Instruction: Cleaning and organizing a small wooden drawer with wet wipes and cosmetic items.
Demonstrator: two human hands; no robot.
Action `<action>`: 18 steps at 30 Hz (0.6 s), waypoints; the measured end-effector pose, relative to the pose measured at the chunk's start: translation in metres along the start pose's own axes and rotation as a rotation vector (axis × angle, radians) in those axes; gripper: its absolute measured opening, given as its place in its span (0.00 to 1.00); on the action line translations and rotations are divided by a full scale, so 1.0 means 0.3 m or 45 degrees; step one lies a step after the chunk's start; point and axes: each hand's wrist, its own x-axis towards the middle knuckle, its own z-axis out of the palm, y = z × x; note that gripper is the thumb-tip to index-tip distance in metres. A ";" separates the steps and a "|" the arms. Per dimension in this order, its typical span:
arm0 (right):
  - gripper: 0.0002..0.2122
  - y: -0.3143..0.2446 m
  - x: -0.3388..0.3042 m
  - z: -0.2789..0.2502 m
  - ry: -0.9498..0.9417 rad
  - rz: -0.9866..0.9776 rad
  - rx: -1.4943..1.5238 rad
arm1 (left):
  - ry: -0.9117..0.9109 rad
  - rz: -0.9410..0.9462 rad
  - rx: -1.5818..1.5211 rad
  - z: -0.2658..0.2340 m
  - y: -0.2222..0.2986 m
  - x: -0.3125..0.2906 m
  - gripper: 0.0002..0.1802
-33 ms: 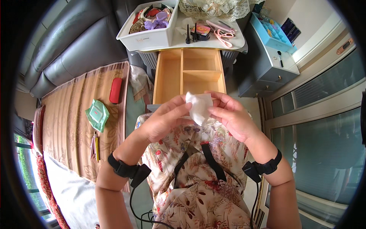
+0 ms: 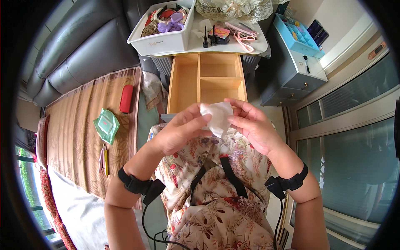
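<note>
Between my two hands is a soft white wipe (image 2: 218, 118), partly crumpled, held up before the near edge of a pulled-out drawer. My left hand (image 2: 181, 129) pinches its left side between thumb and fingers. On the other side, the thumb and fingertips of my right hand (image 2: 252, 127) grip the wipe's right edge. The wooden drawer (image 2: 184, 81) has one long compartment on the left and two smaller ones on the right. Its front is partly hidden behind my hands.
On the tabletop (image 2: 183, 49) stand a white bin (image 2: 156, 46) of hair accessories, two small black tubes and pink scissors (image 2: 243, 41). A green wipes packet (image 2: 107, 126) and red case (image 2: 126, 99) lie on the bed mat at left. A grey cabinet (image 2: 287, 79) is at right.
The wipe's bunched left part has sunk slightly and looks flatter between my fingers. My hands have barely moved.
</note>
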 end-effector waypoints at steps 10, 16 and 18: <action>0.11 0.033 0.000 -0.022 0.041 0.087 0.140 | -0.007 0.086 0.027 -0.005 -0.010 0.011 0.23; 0.12 0.013 0.000 0.001 0.097 0.051 0.286 | 0.009 0.066 0.139 -0.023 -0.005 0.015 0.26; 0.14 0.017 0.001 0.007 0.108 0.061 0.323 | 0.058 0.089 0.197 -0.014 -0.006 0.015 0.28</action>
